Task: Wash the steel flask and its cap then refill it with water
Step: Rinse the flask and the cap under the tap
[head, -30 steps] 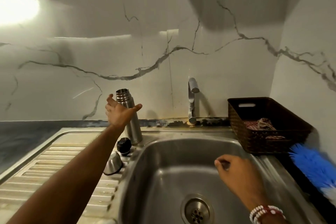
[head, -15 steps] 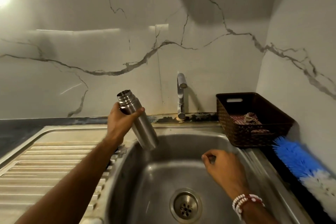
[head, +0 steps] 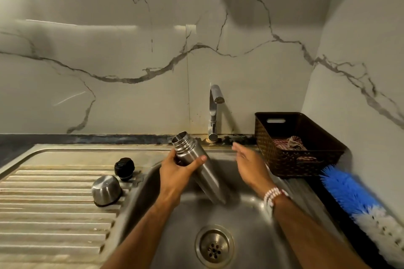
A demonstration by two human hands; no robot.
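The flask [head: 206, 173] hangs tilted over the sink [head: 244, 216], its open threaded mouth up toward the back left, its base down inside the basin; I cannot tell whether the base touches the steel. The left hand [head: 175, 171] grips it just below the neck, thumb across the front, fingers curled round the far side. The right hand [head: 249, 166] is apart from the flask, to its right, over the back of the basin. It comes through blurred on my feed, but its fingers are stretched out and hold nothing. A white and red bead bracelet [head: 274, 195] sits on that wrist.

On the ribbed drainboard [head: 54, 203], left of the basin, I see the steel cap [head: 106, 190] standing dome up beside the basin's edge, and the black stopper [head: 124, 167] just behind it, the two apart. The tap [head: 215, 111] stands at the back rim, behind the flask's mouth and a little to its right.

Right of the sink a dark woven basket [head: 306, 161] stands in the corner with a striped cloth [head: 288, 144] in it. In front of the basket a blue and white brush [head: 354, 196] lies along the right edge. A dark tabletop [head: 13, 144] strip runs behind the drainboard, below the veined marble wall [head: 131, 50].
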